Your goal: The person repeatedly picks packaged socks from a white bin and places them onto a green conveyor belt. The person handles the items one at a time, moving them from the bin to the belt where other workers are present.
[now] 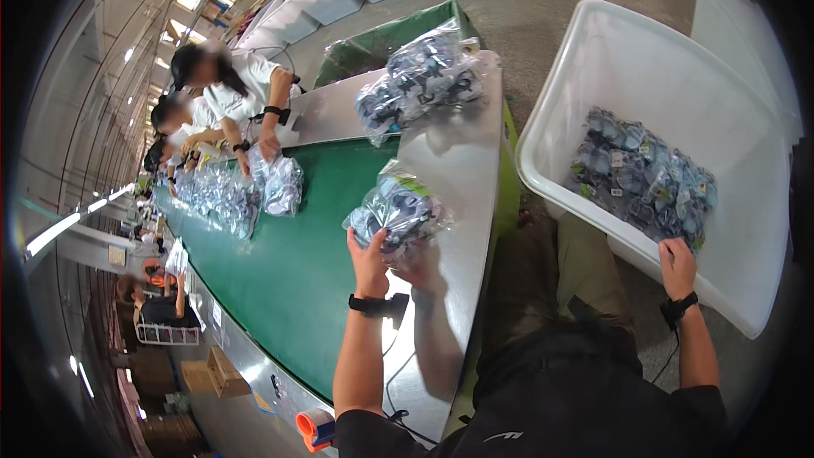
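The left hand (370,259) reaches forward over the near part of the steel-edged table (462,161) and closes its fingers on the near side of a clear plastic bag stuffed with small dark and pale blue packets (397,212); the thumb and fingers wrap the crinkled film, so the hand is partly curled rather than spread. That bag sits at the seam where the green conveyor belt (288,263) meets the shiny metal strip on its right. The right hand (677,261) is out to the right, well apart from the left, resting on the near rim of a large white plastic tub (746,161), its fingers bent over the edge; how tightly they grip cannot be told. Inside the tub lies a heap of small clear-wrapped blue and grey packets (640,178), just beyond the fingertips. Both wrists carry black bands. Farther along the metal strip sits a second, bigger clear bag of the same dark packets (420,80). On the far left of the belt, other people in white shirts (237,89) lean over more filled clear bags (280,187). An orange tape dispenser (315,428) lies at the near edge.
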Motion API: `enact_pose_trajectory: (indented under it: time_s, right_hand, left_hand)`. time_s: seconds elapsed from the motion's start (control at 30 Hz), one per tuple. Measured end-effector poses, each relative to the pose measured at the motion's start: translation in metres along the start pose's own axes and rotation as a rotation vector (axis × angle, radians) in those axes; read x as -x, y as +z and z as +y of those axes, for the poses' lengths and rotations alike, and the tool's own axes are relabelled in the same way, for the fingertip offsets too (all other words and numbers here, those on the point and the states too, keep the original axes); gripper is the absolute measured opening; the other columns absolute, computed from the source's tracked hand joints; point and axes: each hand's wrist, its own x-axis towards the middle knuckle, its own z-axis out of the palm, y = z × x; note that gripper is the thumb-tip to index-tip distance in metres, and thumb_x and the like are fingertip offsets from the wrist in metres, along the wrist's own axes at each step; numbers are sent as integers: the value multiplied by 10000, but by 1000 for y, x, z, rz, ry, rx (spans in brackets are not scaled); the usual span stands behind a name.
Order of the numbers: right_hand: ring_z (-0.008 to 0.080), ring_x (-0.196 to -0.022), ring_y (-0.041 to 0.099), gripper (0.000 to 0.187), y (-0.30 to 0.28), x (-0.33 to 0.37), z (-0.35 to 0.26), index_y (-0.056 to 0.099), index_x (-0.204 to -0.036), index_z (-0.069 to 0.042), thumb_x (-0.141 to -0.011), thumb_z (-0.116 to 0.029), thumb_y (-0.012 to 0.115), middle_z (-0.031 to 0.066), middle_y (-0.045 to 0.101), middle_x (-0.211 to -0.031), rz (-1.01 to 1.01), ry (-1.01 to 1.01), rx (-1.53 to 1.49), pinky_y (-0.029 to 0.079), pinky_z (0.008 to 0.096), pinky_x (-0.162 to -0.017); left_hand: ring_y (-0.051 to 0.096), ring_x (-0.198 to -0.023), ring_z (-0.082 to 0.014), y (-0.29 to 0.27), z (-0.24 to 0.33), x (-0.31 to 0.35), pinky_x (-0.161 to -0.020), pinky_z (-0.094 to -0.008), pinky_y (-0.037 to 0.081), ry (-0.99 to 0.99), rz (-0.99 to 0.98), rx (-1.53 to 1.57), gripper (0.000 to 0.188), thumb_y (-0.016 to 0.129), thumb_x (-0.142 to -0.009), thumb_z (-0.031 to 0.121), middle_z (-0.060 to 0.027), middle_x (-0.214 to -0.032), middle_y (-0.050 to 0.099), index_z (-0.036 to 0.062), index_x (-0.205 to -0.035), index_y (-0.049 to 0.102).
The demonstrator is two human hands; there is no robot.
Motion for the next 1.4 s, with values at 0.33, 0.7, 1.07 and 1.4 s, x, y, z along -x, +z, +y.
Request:
enact_pose_trajectory:
  time_s: [0.33,0.7,1.07,1.4]
  right_hand:
    - [265,-906,677,175,-12,-21,-65,713,-1067,8,-914,-76,701,123,700,-988,-70,-54,-335,530,348,-822]
    - [138,-1000,691,584,2,-28,-181,508,-1478,41,-989,-194,726,136,738,-1126,-693,129,-950,563,330,-926]
    - [99,-896,611,510,4,-19,-164,493,-1495,55,-1034,-161,523,55,700,-983,-712,133,-997,497,277,-830]
    - [218,-1121,632,690,-22,-31,-156,429,-1569,-9,-970,-181,728,111,622,-1288,-637,-96,-883,524,382,-984]
  left_hand:
    - [648,-1227,-390,56,-13,44,-916,-591,584,-464,-441,400,574,466,-971,192,-158,-1425,610,87,-1535,434]
    - [416,-1486,-323,155,-34,158,-1236,-463,329,-91,-576,123,891,605,-863,123,-202,-1618,388,16,-1664,229]
    - [468,-1432,-331,158,-34,172,-1191,-460,381,-159,-571,101,940,713,-953,240,-220,-1587,407,24,-1675,151]
    - [573,-1329,-358,134,-51,165,-1128,-486,462,-554,-584,320,735,546,-923,385,-189,-1473,565,14,-1547,427]
